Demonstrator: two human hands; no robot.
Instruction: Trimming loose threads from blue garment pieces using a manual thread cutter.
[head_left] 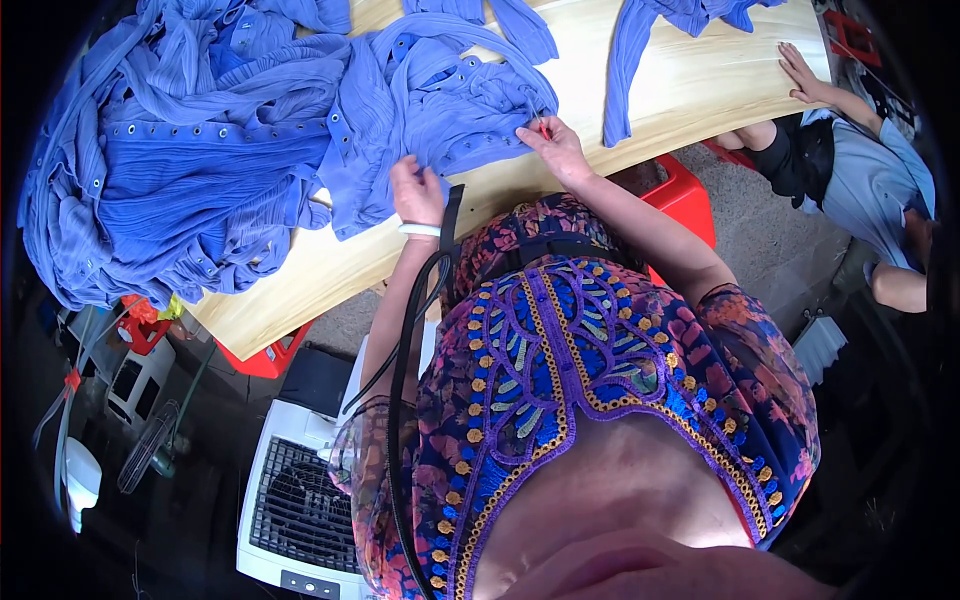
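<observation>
While a red-handled tool [545,130] is pinched by the right hand [560,152], the left hand [416,194] is half-curled, its hold unclear. Just beyond both, a blue garment [462,115] is laid; leftward, blue clothes [195,170] are heaped. Behind, a white machine's [300,500] panel markings cannot be read.

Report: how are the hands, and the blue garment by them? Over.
Right hand gripping red-handled tool at edge of ribbed blue garment. Left hand loosely curled at its edge, contact unclear. Blue garment heap at left, clear of right hand.

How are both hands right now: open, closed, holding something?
Left hand: loosely curled; cannot tell if holding anything.
Right hand: closed on a small red-handled tool.
</observation>
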